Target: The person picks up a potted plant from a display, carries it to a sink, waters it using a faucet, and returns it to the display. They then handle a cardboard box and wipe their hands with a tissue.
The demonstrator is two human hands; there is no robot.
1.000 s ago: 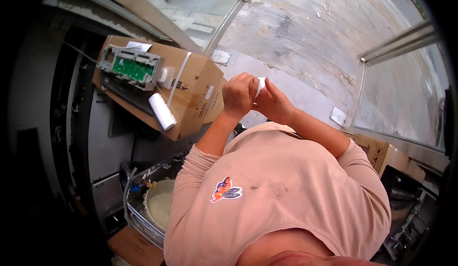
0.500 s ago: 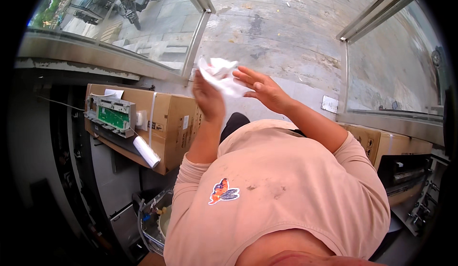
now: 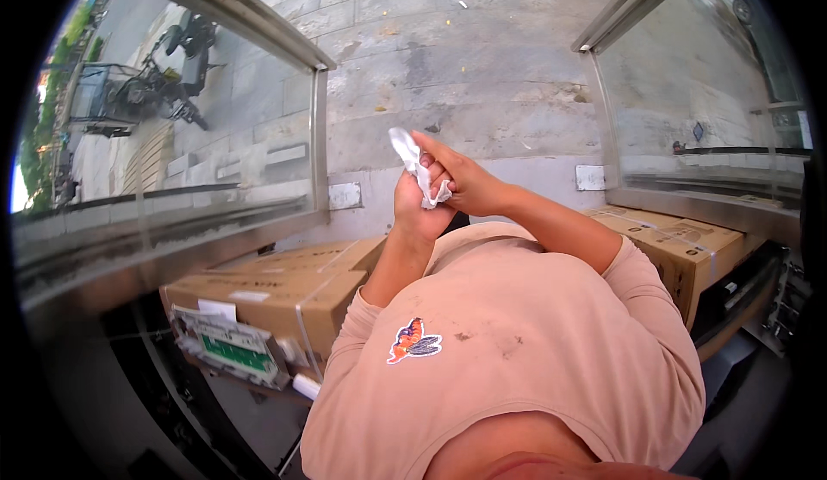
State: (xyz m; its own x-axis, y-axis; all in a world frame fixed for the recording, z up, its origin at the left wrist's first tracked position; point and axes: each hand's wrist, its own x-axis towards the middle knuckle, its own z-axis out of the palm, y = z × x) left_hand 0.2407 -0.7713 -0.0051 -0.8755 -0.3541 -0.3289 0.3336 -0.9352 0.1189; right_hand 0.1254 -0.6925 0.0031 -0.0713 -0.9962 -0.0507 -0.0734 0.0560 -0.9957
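A crumpled white tissue (image 3: 407,148) is squeezed between my two hands, in front of my chest at the doorway. My left hand (image 3: 415,202) cups it from below, its fingers mostly hidden behind the tissue and the other hand. Curled over the tissue from the right is my right hand (image 3: 469,183), fingers bent against the left palm. One end of the tissue sticks up past the fingertips, and a ragged edge hangs out below them.
Glass door panels (image 3: 233,92) in metal frames stand on both sides, with grey paving (image 3: 465,66) between them. A large cardboard box (image 3: 276,286) lies at left, beside a green circuit board (image 3: 237,352) in a white housing. Another box (image 3: 663,243) is at right.
My hands have come together, and the tissue, spread wider before, is now bunched between them. My view has shifted, so the doors and boxes sit differently.
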